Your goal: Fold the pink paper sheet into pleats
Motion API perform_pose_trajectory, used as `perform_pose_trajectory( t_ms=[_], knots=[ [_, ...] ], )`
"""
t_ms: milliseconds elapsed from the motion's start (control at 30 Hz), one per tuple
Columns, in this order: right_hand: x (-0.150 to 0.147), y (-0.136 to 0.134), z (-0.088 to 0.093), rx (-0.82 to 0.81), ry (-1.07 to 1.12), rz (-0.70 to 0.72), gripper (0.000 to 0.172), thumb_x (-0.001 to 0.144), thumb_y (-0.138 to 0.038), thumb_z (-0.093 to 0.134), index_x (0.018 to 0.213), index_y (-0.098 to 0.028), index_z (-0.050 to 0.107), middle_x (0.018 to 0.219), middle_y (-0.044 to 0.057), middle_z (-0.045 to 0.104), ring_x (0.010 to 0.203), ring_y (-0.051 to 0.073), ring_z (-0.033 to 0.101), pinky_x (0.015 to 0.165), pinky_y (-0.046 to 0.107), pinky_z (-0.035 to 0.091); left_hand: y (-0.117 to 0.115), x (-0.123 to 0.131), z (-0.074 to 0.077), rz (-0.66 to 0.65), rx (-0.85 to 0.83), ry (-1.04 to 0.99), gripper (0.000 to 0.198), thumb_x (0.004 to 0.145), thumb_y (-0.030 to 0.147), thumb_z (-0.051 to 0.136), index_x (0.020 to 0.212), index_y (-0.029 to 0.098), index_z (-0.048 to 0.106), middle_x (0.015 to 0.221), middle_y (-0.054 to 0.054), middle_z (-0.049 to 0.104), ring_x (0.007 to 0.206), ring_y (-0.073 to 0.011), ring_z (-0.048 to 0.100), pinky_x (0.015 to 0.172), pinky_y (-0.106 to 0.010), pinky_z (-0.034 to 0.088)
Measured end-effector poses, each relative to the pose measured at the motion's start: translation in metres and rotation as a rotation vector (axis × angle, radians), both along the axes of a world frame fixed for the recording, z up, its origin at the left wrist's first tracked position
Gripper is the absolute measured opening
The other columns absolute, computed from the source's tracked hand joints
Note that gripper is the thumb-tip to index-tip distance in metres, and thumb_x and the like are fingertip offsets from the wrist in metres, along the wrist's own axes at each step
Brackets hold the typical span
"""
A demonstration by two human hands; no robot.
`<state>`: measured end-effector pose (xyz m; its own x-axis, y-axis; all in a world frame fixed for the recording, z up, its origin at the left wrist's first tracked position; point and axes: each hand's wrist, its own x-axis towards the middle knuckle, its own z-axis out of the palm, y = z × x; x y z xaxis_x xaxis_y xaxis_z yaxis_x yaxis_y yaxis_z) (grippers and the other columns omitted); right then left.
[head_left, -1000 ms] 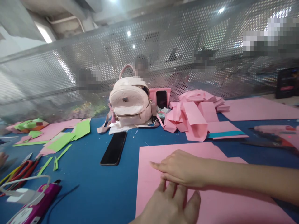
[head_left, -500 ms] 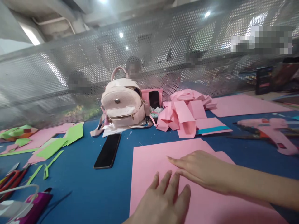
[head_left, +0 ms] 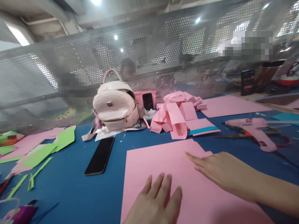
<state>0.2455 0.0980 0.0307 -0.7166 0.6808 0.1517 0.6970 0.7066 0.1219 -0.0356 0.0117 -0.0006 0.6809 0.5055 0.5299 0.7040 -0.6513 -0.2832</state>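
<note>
A large pink paper sheet point(head_left: 140, 168) lies on the blue table in front of me, its right-hand side looking folded or layered. My left hand point(head_left: 156, 199) rests on it with the fingers spread, palm down. To the right, my right hand point(head_left: 221, 169) lies along the sheet near its upper right edge, thumb and fingers stretched out to the left. Neither hand grips anything. The sheet's near edge falls outside the view.
Left of the sheet lies a black phone point(head_left: 100, 155). Behind are a cream backpack point(head_left: 114, 105) and a heap of folded pink paper point(head_left: 177, 115). A pink glue gun point(head_left: 257, 127) lies right, over scissors. Green paper scraps point(head_left: 44, 152) and a purple object point(head_left: 23, 214) are at left.
My right hand has slid right across the pink sheet, away from my left hand, which stays spread on the paper. The camera view has turned slightly to the right.
</note>
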Motion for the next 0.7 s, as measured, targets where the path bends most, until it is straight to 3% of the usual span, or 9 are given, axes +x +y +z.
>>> perform_pose_trajectory(
  t_ms=[167,433,567,700],
  knots=[
    [0.019,-0.002,0.0,0.029,-0.139,-0.057,0.04,0.101,-0.02,0.041,0.138,-0.017,0.056,0.067,0.01,0.075,0.047,0.025,0.066,0.042,0.034,0.026,0.001,0.0,-0.012,0.02,0.001,0.018,0.042,0.102,0.044,0.033,0.132,0.026,0.056,0.131,-0.006,0.066,0.119,-0.0267,0.063,0.091,-0.043,0.057],
    [0.033,-0.009,0.007,0.049,-0.155,-0.2,0.037,0.098,-0.017,0.046,0.131,-0.015,0.063,0.061,0.012,0.072,0.046,0.027,0.064,0.042,0.039,0.024,0.002,-0.003,-0.008,-0.014,0.014,0.08,0.045,0.1,0.048,0.038,0.134,0.024,0.055,0.133,-0.008,0.066,0.119,-0.0274,0.063,0.09,-0.041,0.058],
    [0.039,-0.007,-0.001,0.127,-0.242,-0.253,0.039,0.097,-0.02,0.049,0.132,-0.011,0.063,0.06,0.012,0.072,0.046,0.027,0.065,0.042,0.037,0.019,0.002,-0.005,-0.003,-0.02,0.008,0.13,0.05,0.1,0.051,0.036,0.137,0.023,0.054,0.135,-0.008,0.064,0.121,-0.0275,0.062,0.091,-0.041,0.058],
    [0.045,-0.005,-0.013,0.218,-0.26,-0.209,0.041,0.095,-0.017,0.048,0.132,-0.008,0.062,0.06,0.011,0.072,0.045,0.028,0.065,0.041,0.034,0.022,0.001,-0.003,0.0,-0.049,0.0,0.197,0.057,0.099,0.058,0.038,0.14,0.02,0.05,0.137,-0.009,0.062,0.121,-0.0282,0.063,0.09,-0.04,0.058]
  ],
)
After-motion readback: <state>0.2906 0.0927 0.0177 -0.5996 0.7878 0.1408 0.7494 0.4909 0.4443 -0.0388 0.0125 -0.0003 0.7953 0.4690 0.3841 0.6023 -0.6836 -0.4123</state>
